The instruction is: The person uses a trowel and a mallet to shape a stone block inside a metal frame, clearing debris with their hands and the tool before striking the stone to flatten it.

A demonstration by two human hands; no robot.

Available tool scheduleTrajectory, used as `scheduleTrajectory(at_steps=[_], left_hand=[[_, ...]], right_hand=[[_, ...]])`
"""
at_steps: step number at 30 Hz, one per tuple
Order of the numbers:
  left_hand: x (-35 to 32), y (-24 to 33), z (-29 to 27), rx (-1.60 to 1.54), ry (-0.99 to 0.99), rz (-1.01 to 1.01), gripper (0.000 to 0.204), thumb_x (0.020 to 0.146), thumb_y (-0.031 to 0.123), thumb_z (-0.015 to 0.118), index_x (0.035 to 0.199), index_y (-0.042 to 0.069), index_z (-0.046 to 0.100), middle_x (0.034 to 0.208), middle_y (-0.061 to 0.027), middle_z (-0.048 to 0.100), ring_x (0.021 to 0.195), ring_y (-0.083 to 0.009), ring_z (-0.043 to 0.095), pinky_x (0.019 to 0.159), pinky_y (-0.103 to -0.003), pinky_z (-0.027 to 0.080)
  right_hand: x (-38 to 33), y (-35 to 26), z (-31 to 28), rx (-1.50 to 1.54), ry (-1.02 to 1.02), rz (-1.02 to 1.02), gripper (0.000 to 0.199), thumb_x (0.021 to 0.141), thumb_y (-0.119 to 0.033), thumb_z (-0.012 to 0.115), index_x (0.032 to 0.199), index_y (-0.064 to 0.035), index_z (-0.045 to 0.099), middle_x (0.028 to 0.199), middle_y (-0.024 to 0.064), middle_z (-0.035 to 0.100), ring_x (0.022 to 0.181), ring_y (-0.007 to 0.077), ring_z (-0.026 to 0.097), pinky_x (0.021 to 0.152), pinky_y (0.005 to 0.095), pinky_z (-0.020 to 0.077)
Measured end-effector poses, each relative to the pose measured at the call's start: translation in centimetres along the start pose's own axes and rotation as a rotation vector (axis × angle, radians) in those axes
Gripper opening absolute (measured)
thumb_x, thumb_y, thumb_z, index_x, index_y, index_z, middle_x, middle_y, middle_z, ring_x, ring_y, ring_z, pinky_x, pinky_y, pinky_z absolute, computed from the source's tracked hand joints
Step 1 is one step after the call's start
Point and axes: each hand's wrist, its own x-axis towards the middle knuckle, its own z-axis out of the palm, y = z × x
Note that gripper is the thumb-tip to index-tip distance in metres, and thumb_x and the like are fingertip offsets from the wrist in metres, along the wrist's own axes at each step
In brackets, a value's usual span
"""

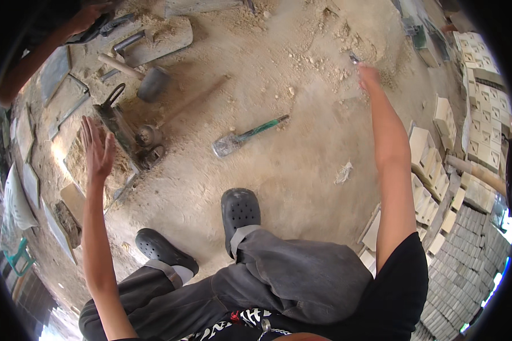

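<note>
My left hand (99,150), fingers stretched out, is flat over sandy material (85,165) that fills a dark metal mould (119,128) at the left. At the far right, my right hand (368,77) is closed round a metal hand tool (354,58). The tool's end meets the edge of a loose sand heap (375,34), so its full shape is hidden. On the ground between my arms lies a flat-bladed tool with a green handle (250,136). Beyond the mould rests a mallet (153,84) with a black head and wooden handle.
Another person's arm (45,54) reaches in at the upper left, near a dusty metal plate (162,42). Pale blocks (429,153) are stacked along the right, with rows of grey blocks (466,244) nearer. A crumpled white scrap (343,173) lies on the floor.
</note>
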Motion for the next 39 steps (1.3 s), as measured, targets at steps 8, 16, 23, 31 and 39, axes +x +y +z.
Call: scheduleTrajectory(at_steps=[8, 16, 23, 31, 39], left_hand=[[-4.2, 1.9, -1.4, 0.198, -0.156, 0.105, 0.099, 0.095, 0.069, 0.036, 0.157, -0.001, 0.004, 0.164, -0.0227, 0.005, 0.153, -0.0369, 0.004, 0.124, -0.045, 0.007], [-0.8, -5.9, -8.3, 0.361, -0.134, 0.354, 0.077, 0.102, 0.052, 0.038, 0.157, 0.003, 0.015, 0.163, -0.0193, 0.017, 0.151, -0.0329, 0.017, 0.124, -0.043, 0.014], [-3.8, -13.4, -8.9, 0.304, -0.047, 0.143, 0.07, 0.104, 0.052, 0.033, 0.157, 0.008, 0.019, 0.164, -0.0146, 0.018, 0.152, -0.0297, 0.018, 0.124, -0.041, 0.016], [-6.0, -11.3, -5.1, -0.04, -0.042, 0.125, 0.075, 0.104, 0.052, 0.023, 0.157, 0.0, 0.009, 0.164, -0.0188, 0.009, 0.153, -0.0297, 0.008, 0.125, -0.042, 0.007], [-8.1, -9.7, -2.2, 0.061, 0.029, 0.266, 0.089, 0.099, 0.063, 0.025, 0.156, -0.002, 0.003, 0.164, -0.02, 0.009, 0.153, -0.0304, 0.008, 0.126, -0.039, 0.007]], right_hand=[[-7.6, 2.6, 2.8, -0.107, 0.257, -0.401, 0.048, 0.096, -0.046, 0.05, 0.124, -0.0121, 0.068, 0.118, 0.0173, 0.069, 0.114, 0.0382, 0.062, 0.098, 0.045, 0.0473], [-28.0, -1.4, 1.7, 0.012, 0.107, -0.626, 0.04, 0.096, -0.035, 0.057, 0.13, -0.0142, 0.065, 0.117, 0.0171, 0.069, 0.108, 0.035, 0.066, 0.091, 0.0404, 0.0524], [-44.5, -8.5, 6.0, 0.089, -0.154, -1.011, 0.04, 0.096, -0.029, 0.062, 0.13, -0.0099, 0.065, 0.113, 0.0186, 0.071, 0.101, 0.03, 0.07, 0.085, 0.0363, 0.0545], [-60.8, -15.8, 10.5, -0.253, -0.188, -1.474, 0.044, 0.094, -0.026, 0.062, 0.138, -0.0268, 0.059, 0.087, 0.0083, 0.063, 0.068, 0.0255, 0.066, 0.057, 0.0396, 0.0548], [-64.3, -18.2, 10.0, -0.493, 0.086, -1.563, 0.044, 0.093, -0.022, 0.062, 0.136, -0.0318, 0.06, 0.095, 0.0065, 0.062, 0.072, 0.0285, 0.067, 0.058, 0.0433, 0.0555]])
